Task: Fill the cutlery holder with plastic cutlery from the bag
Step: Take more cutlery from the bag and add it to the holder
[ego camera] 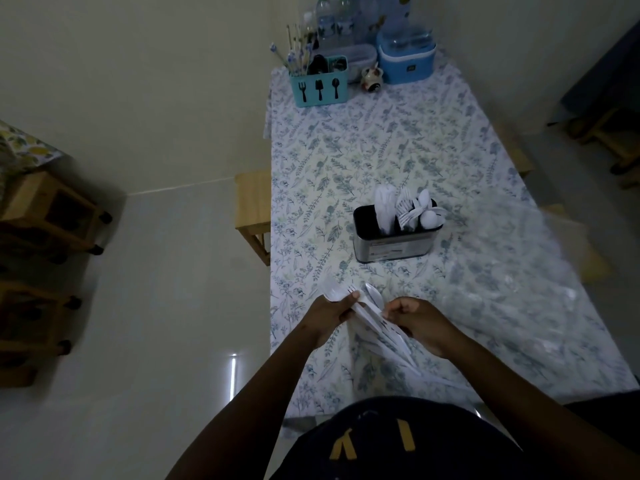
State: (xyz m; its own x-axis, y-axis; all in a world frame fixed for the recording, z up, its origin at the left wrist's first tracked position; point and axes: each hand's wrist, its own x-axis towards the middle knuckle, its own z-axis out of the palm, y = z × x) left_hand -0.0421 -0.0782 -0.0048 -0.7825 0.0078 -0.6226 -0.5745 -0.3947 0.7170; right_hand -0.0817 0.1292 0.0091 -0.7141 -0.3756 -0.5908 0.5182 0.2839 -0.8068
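A black and steel cutlery holder (396, 242) stands mid-table, with white plastic spoons, forks and knives sticking up out of it. Near the table's front edge my left hand (329, 318) grips a bundle of white plastic cutlery (349, 296) by the neck, heads pointing away from me. My right hand (420, 325) pinches the same bundle lower down, where a clear plastic bag (388, 344) hangs around the handles.
A floral cloth covers the table (381, 150). At its far end stand a teal cutlery caddy (318, 86), a blue container (405, 58), a small jar and water bottles. A wooden stool (252, 209) sits left of the table; wooden shelves (45, 220) line the left wall.
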